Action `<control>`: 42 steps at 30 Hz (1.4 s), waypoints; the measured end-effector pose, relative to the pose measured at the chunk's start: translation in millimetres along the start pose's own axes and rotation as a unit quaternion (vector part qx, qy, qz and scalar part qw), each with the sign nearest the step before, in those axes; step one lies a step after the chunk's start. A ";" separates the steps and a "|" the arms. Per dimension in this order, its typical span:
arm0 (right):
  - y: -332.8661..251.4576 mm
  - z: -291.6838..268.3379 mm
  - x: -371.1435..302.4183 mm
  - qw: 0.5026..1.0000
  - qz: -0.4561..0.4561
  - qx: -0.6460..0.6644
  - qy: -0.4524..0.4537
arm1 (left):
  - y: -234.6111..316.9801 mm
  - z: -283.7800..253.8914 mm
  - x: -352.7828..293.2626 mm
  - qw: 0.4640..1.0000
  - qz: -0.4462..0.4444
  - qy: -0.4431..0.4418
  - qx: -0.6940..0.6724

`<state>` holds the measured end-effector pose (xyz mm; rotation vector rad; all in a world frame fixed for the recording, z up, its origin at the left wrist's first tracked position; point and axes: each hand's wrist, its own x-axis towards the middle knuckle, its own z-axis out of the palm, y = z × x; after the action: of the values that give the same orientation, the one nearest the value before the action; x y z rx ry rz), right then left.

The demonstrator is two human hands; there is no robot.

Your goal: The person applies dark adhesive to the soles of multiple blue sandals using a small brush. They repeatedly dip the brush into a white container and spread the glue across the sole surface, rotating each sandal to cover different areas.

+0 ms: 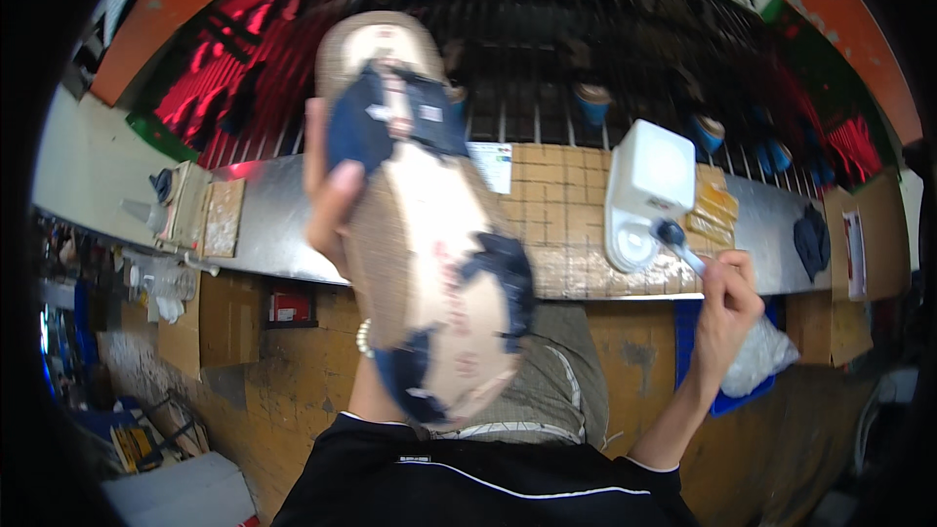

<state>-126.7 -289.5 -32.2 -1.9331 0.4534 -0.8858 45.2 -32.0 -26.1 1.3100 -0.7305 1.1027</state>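
My left hand [332,195] grips a sandal [449,263] by its left side, raised close to the camera and slightly blurred. Its pale underside faces up, with tan edges and dark blue strap ends folded over it. Most of the fingers are behind the sandal. At the right, my right hand [732,283] is closed around the handle of a small brush [691,259]. The brush's dark head is over the round cup of a white dispenser [656,171], which stands on the bench; whether it touches the cup I cannot tell.
A cardboard mat [556,185] with dark grid lines covers the metal bench [278,234]. Beside the dispenser lie yellowish wrapped blocks [714,215]. Beyond runs a dark slatted conveyor [527,59] carrying blue-and-tan footwear [592,102]. Cardboard boxes [867,234] and a clear bag [759,361] sit right.
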 end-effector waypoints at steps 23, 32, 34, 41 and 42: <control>-124.2 35.9 40.2 0.911 -0.397 -0.101 0.038 | 78.8 -7.7 16.2 0.917 -0.271 -0.164 -0.243; -120.0 30.1 51.2 0.907 -0.413 -0.070 0.047 | 87.6 -3.6 21.3 0.910 -0.283 -0.164 -0.254; -114.2 24.2 57.5 0.902 -0.427 -0.057 0.021 | 88.4 -2.1 22.0 0.909 -0.284 -0.166 -0.254; -94.4 23.4 66.0 0.897 -0.437 -0.007 -0.069 | 89.0 -0.9 25.2 0.911 -0.286 -0.165 -0.246; -94.2 23.6 65.2 0.899 -0.433 0.001 -0.070 | 88.9 -0.3 25.9 0.912 -0.285 -0.165 -0.246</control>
<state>-69.6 -269.2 67.9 -2.1818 -0.5577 -1.2654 -27.8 -34.1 30.9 1.1634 -0.7409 0.2004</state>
